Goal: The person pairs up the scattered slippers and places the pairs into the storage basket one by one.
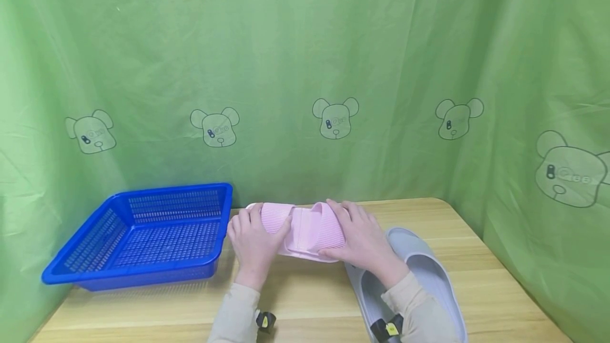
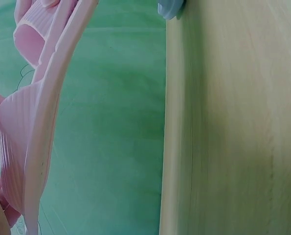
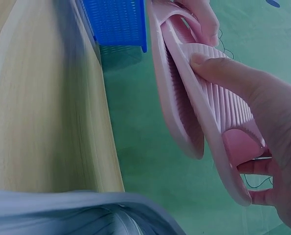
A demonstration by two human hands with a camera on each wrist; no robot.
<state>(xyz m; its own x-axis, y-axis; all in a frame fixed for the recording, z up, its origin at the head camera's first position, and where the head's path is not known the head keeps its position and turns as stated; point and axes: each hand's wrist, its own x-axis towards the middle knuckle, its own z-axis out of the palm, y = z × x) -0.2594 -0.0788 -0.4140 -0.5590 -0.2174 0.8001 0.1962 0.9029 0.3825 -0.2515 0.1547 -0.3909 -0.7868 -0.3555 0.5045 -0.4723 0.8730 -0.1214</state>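
Observation:
Two pink slippers with ribbed straps are held up above the wooden table, laid lengthwise and overlapping. My left hand (image 1: 252,240) grips the left pink slipper (image 1: 276,217) at its strap, thumb on the near side. The right pink slipper (image 1: 332,229) is gripped by my right hand (image 1: 364,237), its thumb pressing the strap's edge in the right wrist view. That view also shows the two soles close together with a narrow gap at one end. In the left wrist view a pink sole (image 2: 42,132) hangs edge-on, with most of my left hand out of frame.
A blue plastic basket (image 1: 143,275) stands on the left of the table (image 1: 305,300). Larger grey slippers (image 1: 445,274) lie at the right, partly under my right forearm. A green curtain (image 1: 286,68) with bear-head prints hangs behind and at the sides.

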